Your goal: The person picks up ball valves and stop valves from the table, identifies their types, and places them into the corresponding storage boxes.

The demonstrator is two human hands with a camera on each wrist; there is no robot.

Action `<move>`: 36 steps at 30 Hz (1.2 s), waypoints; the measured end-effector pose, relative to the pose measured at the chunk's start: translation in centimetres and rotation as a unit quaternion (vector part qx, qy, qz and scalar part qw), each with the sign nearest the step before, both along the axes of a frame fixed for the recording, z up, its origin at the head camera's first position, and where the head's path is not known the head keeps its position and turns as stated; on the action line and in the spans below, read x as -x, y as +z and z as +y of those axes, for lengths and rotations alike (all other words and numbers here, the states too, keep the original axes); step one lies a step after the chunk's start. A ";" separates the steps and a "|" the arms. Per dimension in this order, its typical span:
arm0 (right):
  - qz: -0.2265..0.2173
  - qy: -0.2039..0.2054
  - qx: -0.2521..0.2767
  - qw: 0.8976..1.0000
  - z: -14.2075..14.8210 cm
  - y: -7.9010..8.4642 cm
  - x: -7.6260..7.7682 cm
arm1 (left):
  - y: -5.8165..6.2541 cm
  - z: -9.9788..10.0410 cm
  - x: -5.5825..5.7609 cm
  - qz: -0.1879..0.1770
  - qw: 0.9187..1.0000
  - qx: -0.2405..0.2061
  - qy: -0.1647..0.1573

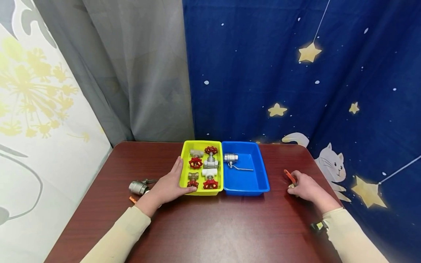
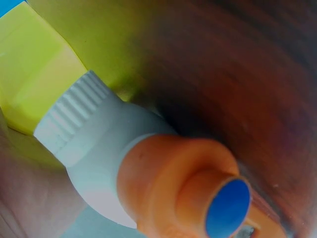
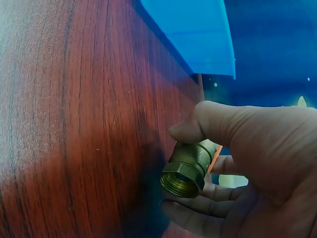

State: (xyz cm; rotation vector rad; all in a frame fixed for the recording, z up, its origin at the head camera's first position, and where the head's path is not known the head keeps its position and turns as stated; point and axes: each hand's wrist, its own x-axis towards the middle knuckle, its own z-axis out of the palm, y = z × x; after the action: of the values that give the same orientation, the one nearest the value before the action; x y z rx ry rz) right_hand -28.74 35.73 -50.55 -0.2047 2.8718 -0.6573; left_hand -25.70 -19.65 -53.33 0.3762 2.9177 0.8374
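Observation:
My right hand point(image 1: 304, 186) pinches a brass ball valve point(image 3: 187, 168) with an orange lever point(image 1: 290, 176), over the right part of the table. In the right wrist view the valve's threaded opening faces the camera, with the thumb on top and fingers below. My left hand point(image 1: 171, 182) lies along the left side of the yellow tray point(image 1: 201, 192), fingers extended at the rim and thumb across its front corner. Several valves with red handwheels point(image 1: 210, 184) lie in this tray. Just outside it, close to the left wrist, is a white plastic ball valve point(image 2: 119, 148) with an orange handle point(image 2: 183, 183).
Against the yellow tray's right side stands a blue tray point(image 1: 245, 192) holding a metal ball valve point(image 1: 231, 157) with a long lever. A larger metal valve point(image 1: 138, 187) lies on the table point(image 1: 217, 226) left of my left hand. Curtains point(image 1: 246, 73) hang behind the table.

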 end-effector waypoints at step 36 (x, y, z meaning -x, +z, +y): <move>0.151 0.091 -0.008 0.984 -2.9 3.2 2.5 | 0.0 0.0 0.1 0.003 1.000 0.003 -0.002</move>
State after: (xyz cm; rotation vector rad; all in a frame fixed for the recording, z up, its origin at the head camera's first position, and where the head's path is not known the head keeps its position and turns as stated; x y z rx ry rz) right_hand -31.21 32.82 -47.36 -0.6048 3.0906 -0.6137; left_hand -25.81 -19.69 -53.36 0.3845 2.9230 0.8276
